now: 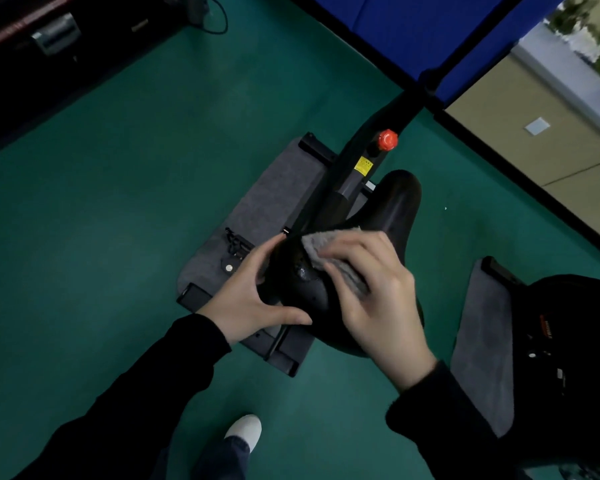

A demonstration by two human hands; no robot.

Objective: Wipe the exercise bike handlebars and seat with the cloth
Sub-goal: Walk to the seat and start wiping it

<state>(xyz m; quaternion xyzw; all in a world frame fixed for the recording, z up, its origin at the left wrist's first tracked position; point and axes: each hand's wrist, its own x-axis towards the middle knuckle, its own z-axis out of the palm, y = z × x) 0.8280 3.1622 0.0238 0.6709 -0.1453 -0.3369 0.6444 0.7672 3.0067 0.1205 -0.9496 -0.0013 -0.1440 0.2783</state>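
Head view: seat-wiping step in hand. Left hand (243, 289) clasped round near edge of black bike seat (395, 202), steadying; right hand (371, 299) just beside, fingers bent over grey cloth (329, 251), pressing it on seat top. Next, probably: sweep toward unwiped far end; handlebars out of view.

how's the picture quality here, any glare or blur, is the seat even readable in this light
Head view: dim overall, so the black seat mostly melts into shadow. Head view: one small wet-looking glint shows on it beside the grey cloth. Head view: the wide angle bends the blue partition edges, and the bright corner at top right is smeared.
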